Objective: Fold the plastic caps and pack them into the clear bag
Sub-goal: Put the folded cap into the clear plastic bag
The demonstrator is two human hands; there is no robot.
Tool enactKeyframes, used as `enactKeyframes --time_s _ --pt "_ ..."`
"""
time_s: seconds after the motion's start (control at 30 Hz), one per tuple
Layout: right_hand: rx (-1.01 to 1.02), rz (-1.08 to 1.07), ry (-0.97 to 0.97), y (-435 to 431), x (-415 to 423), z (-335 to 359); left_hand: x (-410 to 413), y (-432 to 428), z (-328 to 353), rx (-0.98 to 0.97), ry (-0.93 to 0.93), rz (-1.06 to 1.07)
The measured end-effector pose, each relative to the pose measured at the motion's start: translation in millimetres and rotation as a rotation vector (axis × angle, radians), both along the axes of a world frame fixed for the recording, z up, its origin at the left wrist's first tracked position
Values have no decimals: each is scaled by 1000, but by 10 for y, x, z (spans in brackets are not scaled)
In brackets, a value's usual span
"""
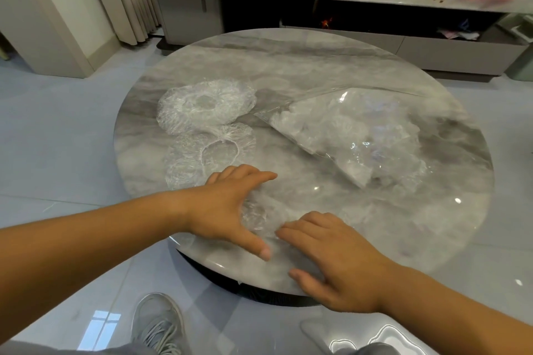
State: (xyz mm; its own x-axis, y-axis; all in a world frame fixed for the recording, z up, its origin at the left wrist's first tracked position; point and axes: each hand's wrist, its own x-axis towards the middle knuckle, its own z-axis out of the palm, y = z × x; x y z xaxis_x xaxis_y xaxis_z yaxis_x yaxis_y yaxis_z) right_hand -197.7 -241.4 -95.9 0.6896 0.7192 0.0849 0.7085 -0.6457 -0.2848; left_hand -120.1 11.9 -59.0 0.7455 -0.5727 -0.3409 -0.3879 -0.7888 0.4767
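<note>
Head view: at lower centre we press a crumpled plastic cap [264, 219] flat on the round marble table [317, 60]. Our left hand [230, 204] and right hand [340, 262] are both spread, gripping nothing. A puffed cap [202, 106] and a flatter cap [207, 150] lie centre-left. The part-filled clear bag [346, 135] lies centre-right.
</note>
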Motion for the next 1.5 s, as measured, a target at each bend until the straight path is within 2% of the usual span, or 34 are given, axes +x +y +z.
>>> enactKeyframes --time_s 0.13,0.33,0.63,0.83,1.03,1.17,1.27,1.37,1.43,1.5 --pt "-79 -5 -59 56 -36 -7 -31 -205 -13 -67 -57 195" --pt "-41 -7 -175 -15 -150 -98 69 -167 -152 125 -273 234" --pt "-28 -41 -153 -116 -276 -204 246 -25 -162 31 -123 348" --pt "-15 -114 -120 3 -188 -53 229 -11 -152 47 -162 317" --pt "147 -257 -104 146 -48 45 82 -15 -116 -53 -317 246" --pt "13 -200 -50 239 -28 -8 16 31 -98 -86 -407 169" --pt "-87 -153 -47 280 -79 -35 -45 36 -83 -173 -253 288" --pt "-99 -140 -9 274 -92 -13 -118 -44 -59 -433 156 536" --pt "-90 -140 26 251 -77 6 -165 -111 -10 -586 378 601" --pt "-80 -126 40 216 -74 20 -192 -174 39 -701 522 611"
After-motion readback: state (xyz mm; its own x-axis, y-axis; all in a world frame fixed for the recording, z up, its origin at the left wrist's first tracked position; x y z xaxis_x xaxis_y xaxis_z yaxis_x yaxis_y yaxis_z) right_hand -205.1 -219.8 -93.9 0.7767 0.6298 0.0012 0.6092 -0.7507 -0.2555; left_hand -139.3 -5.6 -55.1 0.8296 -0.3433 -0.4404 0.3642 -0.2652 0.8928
